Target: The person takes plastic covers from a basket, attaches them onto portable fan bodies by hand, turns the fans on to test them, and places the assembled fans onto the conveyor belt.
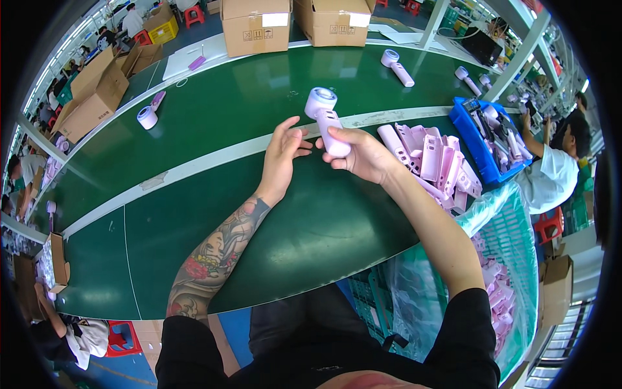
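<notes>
A pale purple handheld fan (329,123) with a round head is gripped by its handle in my right hand (364,154), its head tilted up and away from me. My left hand (282,150) is just left of the fan, fingers loosely bent and apart, holding nothing. Both hands are above the pale strip dividing the green work surface from the green belt. To the right of my right hand lies a heap of pale purple handle shells (433,155). Beyond that heap is a blue bin (472,139) filled with purple and dark parts.
More fans rest on the green belt (259,84), including one at left (148,117) and one at right (396,67). Cardboard boxes (256,32) line its far side. A lined green basket (518,227) with pink shells stands at my right. A co-worker (560,162) sits beyond it.
</notes>
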Motion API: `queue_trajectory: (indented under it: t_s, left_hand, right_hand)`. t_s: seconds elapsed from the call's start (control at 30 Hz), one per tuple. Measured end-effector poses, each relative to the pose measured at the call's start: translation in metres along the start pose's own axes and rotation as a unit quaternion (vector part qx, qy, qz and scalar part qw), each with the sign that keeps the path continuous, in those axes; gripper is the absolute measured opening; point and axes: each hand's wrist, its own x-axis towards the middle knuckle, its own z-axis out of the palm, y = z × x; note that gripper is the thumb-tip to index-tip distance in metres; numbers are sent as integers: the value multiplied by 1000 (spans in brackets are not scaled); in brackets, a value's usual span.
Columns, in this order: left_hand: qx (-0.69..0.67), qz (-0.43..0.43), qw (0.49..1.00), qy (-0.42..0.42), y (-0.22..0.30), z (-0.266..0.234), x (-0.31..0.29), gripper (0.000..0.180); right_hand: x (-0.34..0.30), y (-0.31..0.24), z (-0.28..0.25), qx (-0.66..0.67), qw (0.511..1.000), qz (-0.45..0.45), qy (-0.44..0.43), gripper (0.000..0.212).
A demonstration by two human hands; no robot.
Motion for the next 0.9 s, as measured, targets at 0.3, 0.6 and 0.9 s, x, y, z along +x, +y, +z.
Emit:
queue_trajectory:
  t_s: [0.3, 0.6, 0.9]
  left_hand:
    - [45, 5, 999, 7, 0, 2, 2, 41]
    - [58, 1, 998, 33, 2, -4, -2, 37]
    - [73, 20, 995, 70, -3, -5, 8, 34]
  right_hand:
    - [33, 12, -57, -204, 961, -169, 86, 53]
    - [18, 14, -63, -868, 423, -27, 259, 53]
    - [20, 19, -81, -871, 409, -105, 252, 56]
